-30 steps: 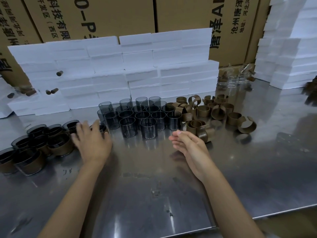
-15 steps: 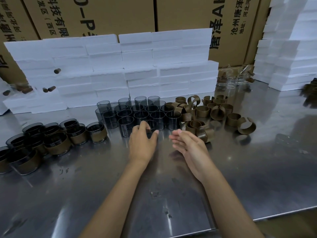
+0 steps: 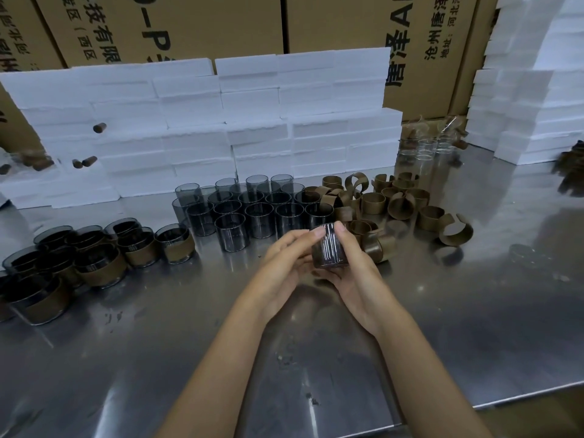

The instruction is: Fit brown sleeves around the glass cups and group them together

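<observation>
Above the bench (image 3: 442,311), both hands are now gripping a cup (image 3: 328,248) lifted from the bare cups (image 3: 252,213); the left hand (image 3: 284,263) has come over from the sleeved group (image 3: 94,257). Right hand (image 3: 354,273) is curling round it, so another fitting is beginning; whether a sleeve is on it is unclear.

A dark glass cup (image 3: 330,248) is held above the table, bare cups (image 3: 249,210) behind it, loose brown sleeves (image 3: 398,203) right, sleeved cups (image 3: 94,263) grouped left.

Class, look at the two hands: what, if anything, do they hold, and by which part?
Both hands, left and right, hold one dark glass cup by its side wall, fingertips near the rim.
</observation>
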